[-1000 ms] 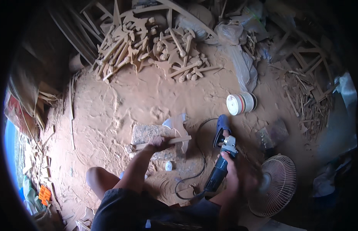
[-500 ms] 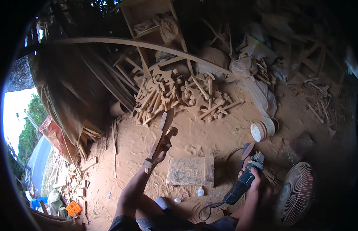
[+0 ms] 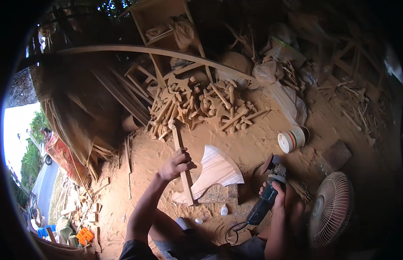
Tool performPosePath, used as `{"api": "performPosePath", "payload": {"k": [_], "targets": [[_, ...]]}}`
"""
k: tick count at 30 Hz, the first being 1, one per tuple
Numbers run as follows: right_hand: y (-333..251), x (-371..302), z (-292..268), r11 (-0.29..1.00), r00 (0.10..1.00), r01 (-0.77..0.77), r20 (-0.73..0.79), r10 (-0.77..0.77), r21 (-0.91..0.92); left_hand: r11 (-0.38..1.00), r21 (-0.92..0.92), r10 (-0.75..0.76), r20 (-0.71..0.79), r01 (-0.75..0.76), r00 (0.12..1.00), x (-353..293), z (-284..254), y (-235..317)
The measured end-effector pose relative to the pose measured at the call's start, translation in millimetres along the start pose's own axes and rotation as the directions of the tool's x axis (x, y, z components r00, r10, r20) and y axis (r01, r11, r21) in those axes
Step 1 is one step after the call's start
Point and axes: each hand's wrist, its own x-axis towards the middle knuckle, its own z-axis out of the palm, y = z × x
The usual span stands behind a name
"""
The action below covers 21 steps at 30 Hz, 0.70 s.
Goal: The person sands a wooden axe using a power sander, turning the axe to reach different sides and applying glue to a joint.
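My left hand (image 3: 177, 165) grips the handle of a pale wooden axe (image 3: 218, 167), its fingers wrapped round the stick. The broad fan-shaped blade shows striped grain and faces right, and its lower part covers much of a dusty block (image 3: 218, 194) on the ground. In my right hand (image 3: 275, 195) is a dark angle grinder (image 3: 263, 204) with a round disc at its upper end, apart from the axe. Its cord loops down toward my lap. I cannot tell whether the disc spins.
A heap of carved wooden pieces (image 3: 197, 104) lies ahead. A white striped bucket (image 3: 291, 140) rests on its side at right, above a round fan (image 3: 332, 210). A small white bottle (image 3: 224, 210) stands near my legs. Wood scraps (image 3: 80, 203) litter the left.
My left hand has turned the axe from edge-on to broadside, so its blade now shows. The grinder has shifted slightly left. A rider has come into view on the road at far left.
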Motion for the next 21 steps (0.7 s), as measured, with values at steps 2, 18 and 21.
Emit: {"api": "performPosePath", "payload": {"k": [2, 18, 21], "targets": [[3.9, 4.3, 1.2, 1.000, 1.000, -0.024, -0.010, 0.024, 0.013, 0.998, 0.039, 0.039, 0.079, -0.042, 0.996, -10.8, 30.8, -7.8], [8.4, 11.6, -1.4, 0.992, 0.997, 0.011, -0.076, -0.021, -0.125, 0.580, 0.080, -0.777, 0.353, 0.811, 0.521, -198.3, 308.2, 17.7], [11.8, 15.3, 7.4, 0.988, 0.993, -0.022, -0.120, 0.004, -0.151, 0.199, -0.164, -0.926, 0.291, 0.966, 0.240, -204.8, 335.5, 3.4]]}}
